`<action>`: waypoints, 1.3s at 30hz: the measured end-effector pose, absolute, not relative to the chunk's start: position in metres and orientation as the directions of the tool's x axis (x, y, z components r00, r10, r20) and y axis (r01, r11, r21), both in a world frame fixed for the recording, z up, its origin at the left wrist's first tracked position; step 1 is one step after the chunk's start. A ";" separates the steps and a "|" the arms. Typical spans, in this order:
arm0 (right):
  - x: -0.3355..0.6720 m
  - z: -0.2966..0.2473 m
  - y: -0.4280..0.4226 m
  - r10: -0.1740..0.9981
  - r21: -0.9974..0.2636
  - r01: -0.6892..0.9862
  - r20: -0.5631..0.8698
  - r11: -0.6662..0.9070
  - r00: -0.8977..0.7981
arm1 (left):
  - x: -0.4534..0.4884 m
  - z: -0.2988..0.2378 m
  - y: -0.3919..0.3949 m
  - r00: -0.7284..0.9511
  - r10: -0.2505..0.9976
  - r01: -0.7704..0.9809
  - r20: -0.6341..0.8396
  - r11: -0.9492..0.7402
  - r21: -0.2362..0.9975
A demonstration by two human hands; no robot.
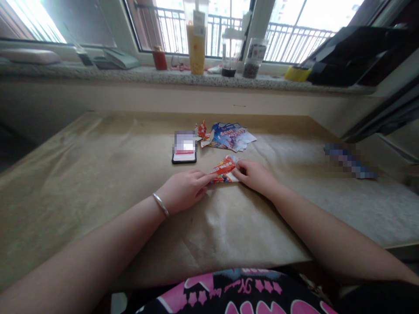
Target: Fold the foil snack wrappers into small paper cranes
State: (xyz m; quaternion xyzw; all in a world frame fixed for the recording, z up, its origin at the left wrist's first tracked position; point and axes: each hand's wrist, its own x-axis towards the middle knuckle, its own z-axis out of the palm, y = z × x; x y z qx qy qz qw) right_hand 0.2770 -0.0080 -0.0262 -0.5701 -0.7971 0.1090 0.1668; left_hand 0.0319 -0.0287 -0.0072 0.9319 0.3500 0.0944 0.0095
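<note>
Near edge: the person sits or stands close behind the counter (209, 235), the printed shirt (225, 296) just beside it, so both arms can reach forward.
Left hand: the left hand (183, 187), with a bracelet (160, 205) at its wrist, lays its forefinger over the left end of the sheet, probably to keep it flat; if the fingers are clamped there, I cannot tell.
Right hand: the right hand (257, 174) has thumb and forefinger together, as it seems pinched on the right end, perhaps for controlling the edge.
Folded sheet: the folded sheet (224, 166), red and colourful, lies on the counter between the hands, where both can work on it.
Phone: farther and to the left, the phone (184, 158) lies face up, I suppose for easy looking.
Leaflets: far from the hands, the leaflets (231, 137) are fanned, seemingly kept within reach; a crumpled red paper (203, 130) is just beside them, at left.
Window sill: farthest, the window sill (111, 74) carries a tall yellow container (196, 48), apart from the work.
</note>
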 end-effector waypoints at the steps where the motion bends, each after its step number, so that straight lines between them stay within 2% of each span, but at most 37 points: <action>1: 0.277 -0.026 -0.008 0.947 -0.361 0.875 0.142 0.322 -0.290 | 0.032 -0.007 -0.028 0.765 0.623 0.623 0.161 -0.780 0.061; 9: 0.276 -0.023 -0.010 0.972 -0.358 0.903 0.112 0.235 -0.208 | 0.029 -0.010 -0.024 0.809 0.558 0.569 0.185 -0.822 -0.010; 20: 0.275 -0.023 -0.008 0.975 -0.369 0.902 0.097 0.222 -0.200 | 0.026 -0.010 -0.022 0.814 0.548 0.552 0.193 -0.833 0.036; 33: 0.273 -0.021 -0.009 0.973 -0.349 0.908 0.100 0.231 -0.209 | 0.022 -0.013 -0.016 0.837 0.487 0.497 0.251 -0.867 0.024; 36: 0.272 -0.020 -0.011 0.970 -0.304 0.921 0.088 0.242 -0.226 | 0.022 -0.014 -0.013 0.842 0.470 0.481 0.266 -0.876 0.026; 39: 0.269 -0.019 -0.014 0.956 -0.207 0.940 0.172 0.272 -0.239 | 0.021 -0.017 -0.010 0.850 0.451 0.465 0.271 -0.885 0.011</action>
